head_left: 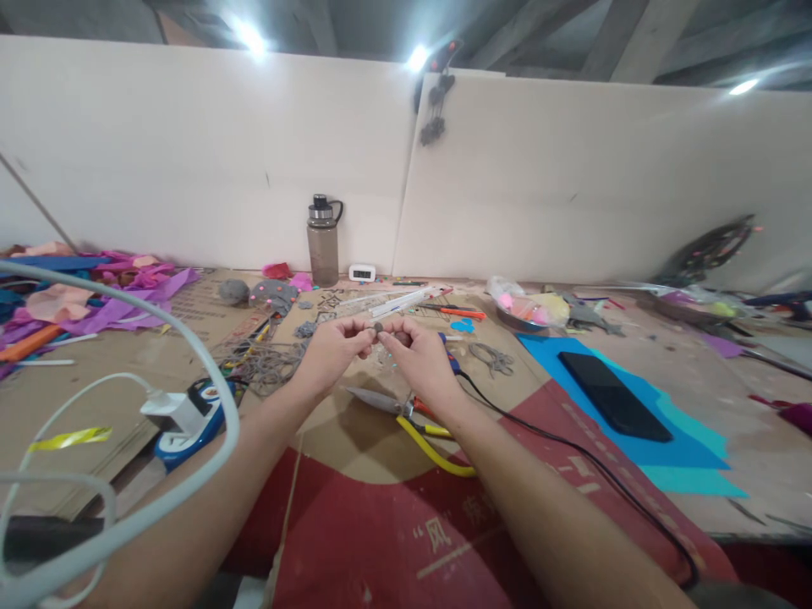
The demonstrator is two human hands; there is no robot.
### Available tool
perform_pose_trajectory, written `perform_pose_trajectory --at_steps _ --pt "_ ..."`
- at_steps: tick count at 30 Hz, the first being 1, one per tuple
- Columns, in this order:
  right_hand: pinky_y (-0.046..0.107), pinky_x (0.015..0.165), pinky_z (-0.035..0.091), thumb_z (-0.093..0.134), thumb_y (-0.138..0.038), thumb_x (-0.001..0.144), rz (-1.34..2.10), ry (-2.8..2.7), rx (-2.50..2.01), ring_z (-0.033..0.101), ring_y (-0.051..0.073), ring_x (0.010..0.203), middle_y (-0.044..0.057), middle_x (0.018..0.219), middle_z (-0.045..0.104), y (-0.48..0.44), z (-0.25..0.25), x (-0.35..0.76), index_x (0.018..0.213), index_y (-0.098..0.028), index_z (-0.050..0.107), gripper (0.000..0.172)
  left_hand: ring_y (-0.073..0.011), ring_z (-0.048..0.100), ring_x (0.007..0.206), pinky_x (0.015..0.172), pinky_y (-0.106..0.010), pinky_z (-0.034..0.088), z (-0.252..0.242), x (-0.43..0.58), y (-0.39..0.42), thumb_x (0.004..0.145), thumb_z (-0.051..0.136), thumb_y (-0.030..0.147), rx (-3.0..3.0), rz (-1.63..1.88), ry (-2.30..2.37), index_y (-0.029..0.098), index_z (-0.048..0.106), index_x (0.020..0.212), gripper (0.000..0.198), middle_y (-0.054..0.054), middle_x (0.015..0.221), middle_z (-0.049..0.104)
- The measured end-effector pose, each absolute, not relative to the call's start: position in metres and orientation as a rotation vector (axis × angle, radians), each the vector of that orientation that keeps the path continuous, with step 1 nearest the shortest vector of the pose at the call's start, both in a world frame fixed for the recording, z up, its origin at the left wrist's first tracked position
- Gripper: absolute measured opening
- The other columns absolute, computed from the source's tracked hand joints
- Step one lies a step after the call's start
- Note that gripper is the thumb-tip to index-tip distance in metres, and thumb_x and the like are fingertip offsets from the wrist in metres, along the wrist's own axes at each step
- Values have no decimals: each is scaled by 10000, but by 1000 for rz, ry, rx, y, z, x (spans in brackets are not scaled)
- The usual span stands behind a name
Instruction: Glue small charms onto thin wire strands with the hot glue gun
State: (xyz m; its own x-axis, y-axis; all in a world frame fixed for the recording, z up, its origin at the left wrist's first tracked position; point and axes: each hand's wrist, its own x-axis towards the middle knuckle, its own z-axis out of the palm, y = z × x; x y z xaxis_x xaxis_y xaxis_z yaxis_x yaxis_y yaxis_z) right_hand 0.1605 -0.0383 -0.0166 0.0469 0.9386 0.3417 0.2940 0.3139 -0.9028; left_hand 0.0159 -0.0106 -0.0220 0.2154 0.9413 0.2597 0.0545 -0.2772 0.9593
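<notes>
My left hand (335, 348) and my right hand (419, 351) meet above the cardboard, fingertips pinched together. Between them is a small dark grey lump (379, 326), perhaps clay; both hands seem to grip it, though the fingers cover most of it. Below the hands lie shears (375, 399) with yellow handles, partly hidden by my right forearm. A tangle of grey cord (270, 365) rests left of my left wrist. Beyond my right hand are an orange-handled cutter (460, 313) and blue paper pieces (463, 326).
At the back stand a water bottle (323, 245) and a small digital clock (362, 273). A black phone (614, 396) lies on blue sheets at the right. On the left are a power strip (190, 433), a white cable (219, 381) crossing close to the camera, and coloured scraps (107, 296).
</notes>
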Motion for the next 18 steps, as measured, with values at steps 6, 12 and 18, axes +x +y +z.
perform_pose_trajectory --at_steps 6,12,18 --pt "232 508 260 571 -341 740 773 -1467 -1186 337 92 533 -58 570 426 -37 -18 161 784 -159 629 197 -80 452 532 556 -217 360 -25 18 -9 709 595 224 1530 1199 945 154 580 637 102 28 589 529" --pt "227 509 264 557 -319 724 767 -1441 -1235 336 84 517 -60 560 450 -38 -16 161 708 -162 600 163 -86 470 530 559 -219 366 -18 17 -12 724 629 275 1579 1148 990 150 615 660 142 19 558 550" --pt "231 533 297 541 -319 735 775 -1449 -1217 369 87 533 -47 597 512 -37 -19 163 718 -163 599 167 -100 516 555 573 -231 398 -17 10 -8 709 682 389 1503 1036 891 143 666 704 246 -16 613 606"
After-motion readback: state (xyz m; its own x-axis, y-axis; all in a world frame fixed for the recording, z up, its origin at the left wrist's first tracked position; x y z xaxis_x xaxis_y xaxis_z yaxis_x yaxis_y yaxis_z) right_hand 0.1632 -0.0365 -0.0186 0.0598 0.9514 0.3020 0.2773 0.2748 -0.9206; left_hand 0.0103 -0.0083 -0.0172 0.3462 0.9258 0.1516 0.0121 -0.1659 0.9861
